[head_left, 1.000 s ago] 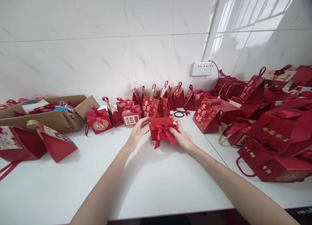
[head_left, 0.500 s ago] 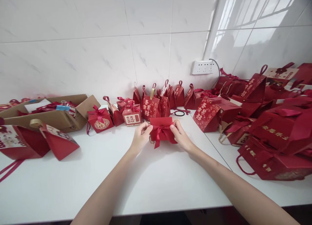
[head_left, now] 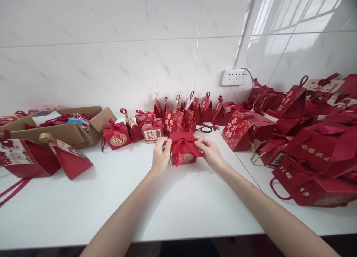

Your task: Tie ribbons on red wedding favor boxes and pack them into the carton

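A small red gift box (head_left: 182, 157) stands in front of me on the white table, roughly upright. A red ribbon bow (head_left: 184, 142) is tied at its top front, tails hanging over a gold round design. My left hand (head_left: 161, 153) is closed against the box's left side, thumb in front. At the right side, my right hand (head_left: 209, 152) pinches by the end of the bow; whether its fingertips hold ribbon or box edge is partly hidden. Just behind stands a patterned red box (head_left: 173, 121) with a gold loop.
Several red gift boxes pile up on the right (head_left: 315, 153). To the left lie a cardboard carton (head_left: 67, 132) of red pieces and a tipped red box (head_left: 74, 162). Along the tiled wall are more boxes, a black ring (head_left: 206, 129) and a white power socket (head_left: 233, 77).
The gift box has tilted back, so its front with the gold design now shows below the bow. Both hands have stayed at its sides. The view has shifted slightly.
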Motion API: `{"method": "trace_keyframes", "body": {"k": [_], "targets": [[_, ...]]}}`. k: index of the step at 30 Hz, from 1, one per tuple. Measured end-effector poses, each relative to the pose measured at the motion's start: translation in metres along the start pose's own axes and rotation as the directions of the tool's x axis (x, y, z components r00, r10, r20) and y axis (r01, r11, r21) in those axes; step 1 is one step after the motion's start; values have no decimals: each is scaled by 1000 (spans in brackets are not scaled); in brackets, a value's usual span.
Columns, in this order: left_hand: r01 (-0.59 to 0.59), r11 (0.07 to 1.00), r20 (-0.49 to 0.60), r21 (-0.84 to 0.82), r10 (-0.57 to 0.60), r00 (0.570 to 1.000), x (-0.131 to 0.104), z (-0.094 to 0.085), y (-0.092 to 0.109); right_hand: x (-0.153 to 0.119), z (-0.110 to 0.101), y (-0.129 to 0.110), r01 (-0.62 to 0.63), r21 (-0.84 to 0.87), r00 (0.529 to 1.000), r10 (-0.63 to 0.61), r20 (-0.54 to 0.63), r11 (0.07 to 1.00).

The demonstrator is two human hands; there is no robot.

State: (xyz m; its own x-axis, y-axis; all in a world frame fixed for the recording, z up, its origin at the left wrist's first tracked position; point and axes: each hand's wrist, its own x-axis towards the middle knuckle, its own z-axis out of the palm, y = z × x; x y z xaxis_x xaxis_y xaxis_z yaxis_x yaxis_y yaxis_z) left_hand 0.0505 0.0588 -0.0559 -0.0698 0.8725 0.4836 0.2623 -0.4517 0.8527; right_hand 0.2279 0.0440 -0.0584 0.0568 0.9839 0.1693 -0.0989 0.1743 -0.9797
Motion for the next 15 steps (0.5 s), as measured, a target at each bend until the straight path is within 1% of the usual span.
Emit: {"method": "trace_keyframes", "body": {"k": [3,5,7,9,10,12,14,15], "targets": [[-3,1000,-23,21,3,1000,0,2,-2,2,-2,1,-40,68,999,38,32,997],[-4,1000,-23,26,5,1000,0,2,-4,2,-3,1,-48,81,997,44,58,996],[-10,1000,-29,29,10,1000,1,2,-4,0,-4,1,-33,75,995,25,99,997],[-25,999,-41,32,26,999,1,0,-4,-3,-5,0,4,63,986,-14,168,998],[-36,999,-46,34,38,998,1,-1,-3,-5,-5,0,41,28,976,-46,211,999],[-62,997,-45,37,63,997,2,-2,-3,-7,-7,1,165,-129,949,-122,292,978],[-87,995,-28,39,88,996,2,-3,-2,-6,-11,3,312,-315,912,-189,364,896],[-98,994,-17,39,99,995,3,-3,-2,-5,-13,4,363,-376,896,-210,390,852]]}}
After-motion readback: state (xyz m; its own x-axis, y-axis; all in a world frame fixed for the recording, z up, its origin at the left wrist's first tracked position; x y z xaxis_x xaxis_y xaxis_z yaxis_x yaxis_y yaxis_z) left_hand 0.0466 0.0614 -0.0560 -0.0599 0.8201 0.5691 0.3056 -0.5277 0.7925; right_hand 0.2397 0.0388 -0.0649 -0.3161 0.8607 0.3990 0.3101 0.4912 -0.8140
